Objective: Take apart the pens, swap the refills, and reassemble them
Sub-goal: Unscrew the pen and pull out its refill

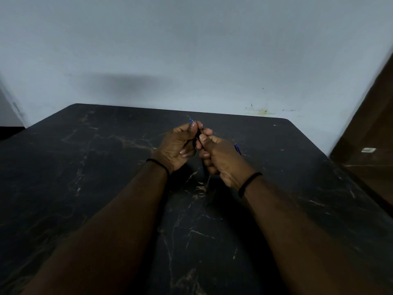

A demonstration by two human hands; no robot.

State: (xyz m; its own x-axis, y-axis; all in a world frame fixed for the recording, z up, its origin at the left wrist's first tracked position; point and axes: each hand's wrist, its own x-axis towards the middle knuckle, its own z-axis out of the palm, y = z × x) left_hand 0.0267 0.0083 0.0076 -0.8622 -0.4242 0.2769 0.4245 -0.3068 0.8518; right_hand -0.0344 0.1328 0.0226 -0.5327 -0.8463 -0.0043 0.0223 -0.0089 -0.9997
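Just above the middle of the frame, both hands meet over the dark marbled counter (pixel 106 167). The left hand (pixel 177 145) and right hand (pixel 217 156) are each clenched on a black pen (pixel 198 137), whose blue tip (pixel 191 120) pokes out above the left thumb. Another blue pen part (pixel 238 149) lies on the counter just right of the right hand. In dim light, a small piece could slip and vanish against the dark surface.

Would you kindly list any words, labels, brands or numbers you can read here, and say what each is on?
None can be read.
Small white sticker on the brown wooden panel at right: print too blurred to read.
Dark pen in both hands: no marking visible.
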